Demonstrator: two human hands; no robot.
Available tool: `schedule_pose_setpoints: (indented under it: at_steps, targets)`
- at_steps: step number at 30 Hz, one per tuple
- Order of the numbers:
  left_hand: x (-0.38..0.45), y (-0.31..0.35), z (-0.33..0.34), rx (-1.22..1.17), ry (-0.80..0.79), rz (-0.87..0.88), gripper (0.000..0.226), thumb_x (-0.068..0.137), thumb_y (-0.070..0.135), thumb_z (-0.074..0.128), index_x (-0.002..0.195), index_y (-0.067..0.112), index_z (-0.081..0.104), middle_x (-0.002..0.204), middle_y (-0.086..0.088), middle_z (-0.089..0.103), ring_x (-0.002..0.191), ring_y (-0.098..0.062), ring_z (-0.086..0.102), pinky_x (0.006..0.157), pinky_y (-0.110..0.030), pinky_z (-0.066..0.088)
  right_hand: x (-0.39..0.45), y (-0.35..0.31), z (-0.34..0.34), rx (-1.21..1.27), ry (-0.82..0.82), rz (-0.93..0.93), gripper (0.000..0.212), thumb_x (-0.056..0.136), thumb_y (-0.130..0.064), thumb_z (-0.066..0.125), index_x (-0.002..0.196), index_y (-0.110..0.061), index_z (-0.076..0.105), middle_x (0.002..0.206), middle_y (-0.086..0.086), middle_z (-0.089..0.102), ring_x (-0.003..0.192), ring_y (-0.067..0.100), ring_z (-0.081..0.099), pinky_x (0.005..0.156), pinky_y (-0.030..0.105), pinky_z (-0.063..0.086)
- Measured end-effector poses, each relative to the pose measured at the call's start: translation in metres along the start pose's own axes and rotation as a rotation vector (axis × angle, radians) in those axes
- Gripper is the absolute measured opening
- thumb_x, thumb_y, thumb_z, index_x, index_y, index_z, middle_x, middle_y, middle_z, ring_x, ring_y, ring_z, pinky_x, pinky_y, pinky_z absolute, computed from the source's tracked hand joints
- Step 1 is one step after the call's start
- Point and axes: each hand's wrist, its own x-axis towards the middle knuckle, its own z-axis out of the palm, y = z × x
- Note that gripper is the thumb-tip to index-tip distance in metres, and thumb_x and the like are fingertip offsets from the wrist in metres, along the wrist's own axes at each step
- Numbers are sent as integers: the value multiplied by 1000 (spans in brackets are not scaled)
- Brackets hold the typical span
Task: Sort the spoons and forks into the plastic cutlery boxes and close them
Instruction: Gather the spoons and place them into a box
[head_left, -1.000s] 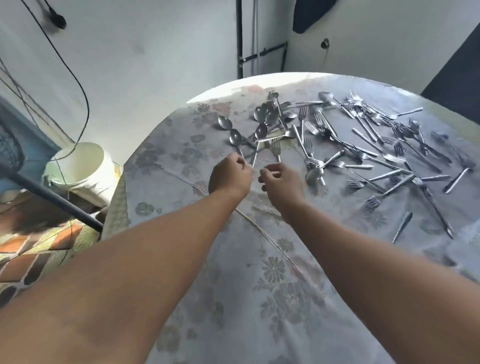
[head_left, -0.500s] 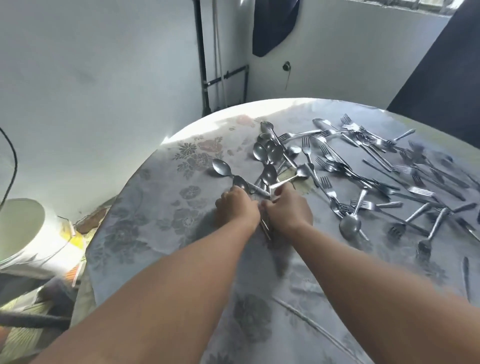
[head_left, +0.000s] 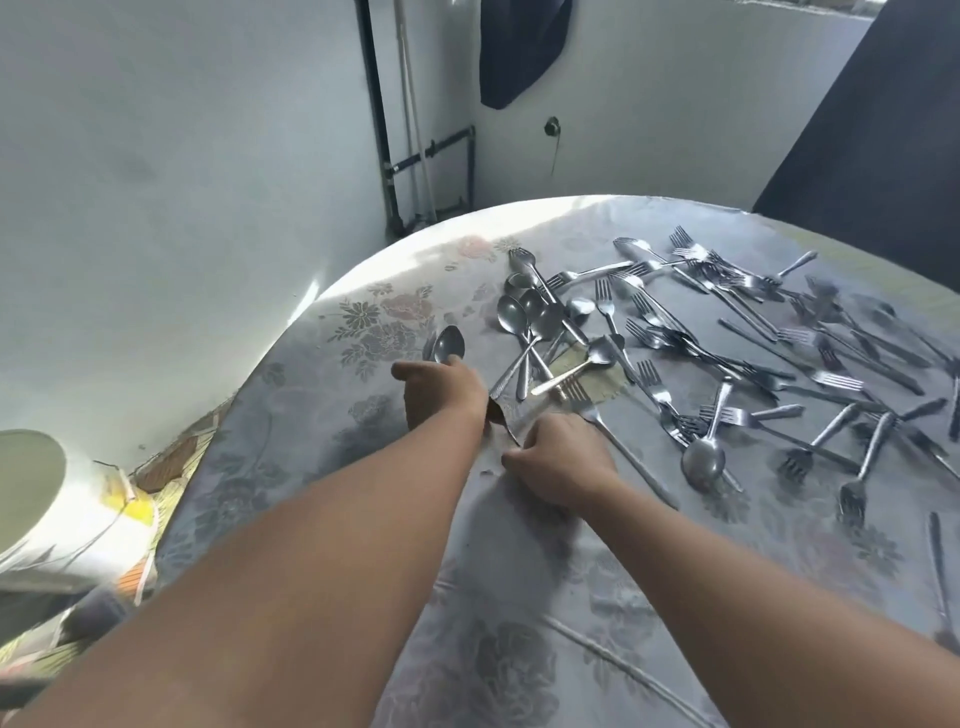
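Observation:
My left hand (head_left: 441, 395) grips a small bunch of spoons (head_left: 449, 343). Their bowls stick up past my fingers and their handle ends poke out below my wrist. My right hand (head_left: 561, 462) is curled just right of it, thumb and fingers pinching those handle ends. A fork (head_left: 576, 389) lies along the right side of this hand. Beyond my hands is a loose pile of spoons (head_left: 530, 317), and several forks (head_left: 753, 332) are scattered across the right half of the round table (head_left: 363, 519). No plastic cutlery box is in view.
The flowered tablecloth has a torn patch (head_left: 597, 387) under the spoon pile. The table's left edge curves close to the white wall. A white bucket (head_left: 31, 499) stands on the floor at the left. Pipes (head_left: 384, 156) run up the corner.
My left hand has lifted the spoons off the cloth and moved left. My right hand has drawn back toward me to the handle ends. The camera has tilted up and right.

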Motion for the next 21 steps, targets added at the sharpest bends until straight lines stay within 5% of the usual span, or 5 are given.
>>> schedule_pose_setpoints:
  at_steps: [4,9,12,17,21]
  targets:
    - [6,2,9,306,-103,117,54,91,17,69,134,1,39,137,-21,56,121,-38,60,96,-42,49,-11,3,-14,236,68,-21,18,96,-35,51,87,-19,47,88,7,61,77,25,55,58,36,33]
    - [13,3,6,602,-166,251,43,90,21,64,130,7,57,130,-18,57,114,-34,60,97,-43,53,-3,8,-34,405,290,-49,15,100,-29,49,101,-14,49,80,3,60,70,19,54,57,36,36]
    - [15,-2,5,560,-146,271,41,99,26,52,133,5,48,131,-17,58,115,-36,59,97,-46,51,19,5,-36,503,410,13,15,98,-29,50,104,-16,52,85,2,63,77,22,60,68,42,47]
    - [3,11,16,281,-287,409,34,103,8,38,135,7,26,120,-17,60,91,-33,65,59,-39,51,46,1,-38,250,364,126,30,101,-36,55,118,-10,54,96,4,62,81,24,56,64,32,36]
    - [-6,20,32,203,-332,347,30,101,18,46,126,9,32,122,-18,62,100,-37,65,78,-43,56,44,7,-27,82,276,150,36,99,-37,64,121,-12,49,112,11,63,95,31,57,77,36,40]
